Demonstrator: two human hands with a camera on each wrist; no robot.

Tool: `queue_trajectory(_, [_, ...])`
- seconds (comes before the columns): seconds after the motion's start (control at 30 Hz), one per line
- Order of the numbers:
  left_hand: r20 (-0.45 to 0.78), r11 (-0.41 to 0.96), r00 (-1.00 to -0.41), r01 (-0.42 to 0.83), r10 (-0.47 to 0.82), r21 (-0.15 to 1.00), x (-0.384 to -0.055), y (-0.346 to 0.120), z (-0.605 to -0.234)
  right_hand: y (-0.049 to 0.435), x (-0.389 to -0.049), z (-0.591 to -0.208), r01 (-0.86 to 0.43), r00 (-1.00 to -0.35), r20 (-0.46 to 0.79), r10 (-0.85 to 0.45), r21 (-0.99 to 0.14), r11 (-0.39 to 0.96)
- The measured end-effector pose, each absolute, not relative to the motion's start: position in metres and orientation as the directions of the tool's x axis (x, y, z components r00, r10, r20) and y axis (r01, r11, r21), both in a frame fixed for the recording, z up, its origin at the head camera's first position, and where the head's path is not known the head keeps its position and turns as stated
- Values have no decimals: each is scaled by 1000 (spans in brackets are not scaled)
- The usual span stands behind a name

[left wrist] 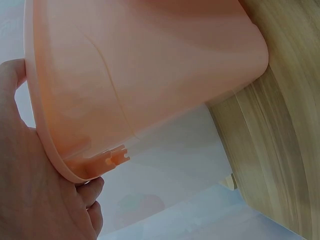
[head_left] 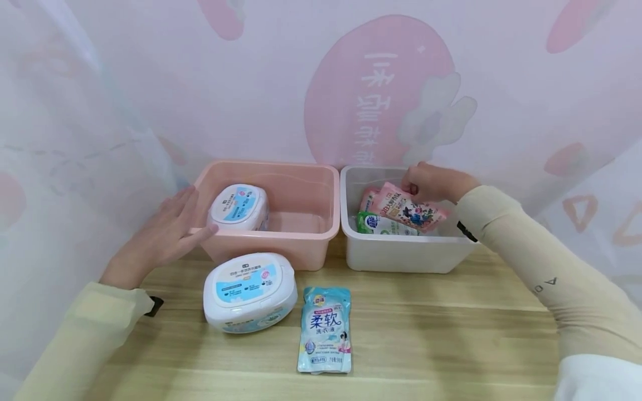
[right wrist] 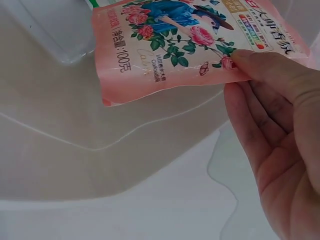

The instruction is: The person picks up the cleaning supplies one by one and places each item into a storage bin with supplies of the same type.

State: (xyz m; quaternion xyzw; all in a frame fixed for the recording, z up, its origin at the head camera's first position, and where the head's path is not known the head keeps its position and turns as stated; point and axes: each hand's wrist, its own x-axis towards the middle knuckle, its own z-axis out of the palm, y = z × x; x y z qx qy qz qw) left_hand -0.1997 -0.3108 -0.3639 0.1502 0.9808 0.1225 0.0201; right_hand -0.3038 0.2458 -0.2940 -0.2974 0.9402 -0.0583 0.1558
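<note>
My right hand (head_left: 435, 181) pinches a pink pouch (head_left: 401, 205) with flower prints by its edge, thumb on top, over the white bin (head_left: 408, 253). Close up in the right wrist view, the same pink pouch (right wrist: 170, 60) lies tilted inside the bin. Under it are a green and white pouch (head_left: 383, 224) and another pink pouch (head_left: 368, 199), both partly covered. At the pink bin (head_left: 276, 244), my left hand (head_left: 163, 234) rests along the left rim, its thumb near the front edge and its fingers fairly straight. A white lidded tub (head_left: 238, 206) sits inside that bin.
A second white lidded tub (head_left: 251, 292) stands on the wooden table (head_left: 431, 334) before the pink bin. Right of it lies a blue laundry pouch (head_left: 325, 331). The two bins stand side by side against a printed curtain (head_left: 251, 100).
</note>
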Motion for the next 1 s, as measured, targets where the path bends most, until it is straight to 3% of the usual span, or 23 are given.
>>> queue_trajectory(0.3, [-16, 929, -953, 292, 303, 227, -200, -306, -364, 245, -314, -312, -530, -763, -357, -539, -131, 838])
queue_trajectory(0.53, [-16, 928, -951, 299, 310, 223, -203, -303, -364, 245, -307, -314, -509, -801, -361, -478, -8, 860])
queue_trajectory(1.0, [-3, 923, -947, 313, 321, 224, -207, -303, -363, 252, -299, -283, -488, -824, -230, -518, -176, 855])
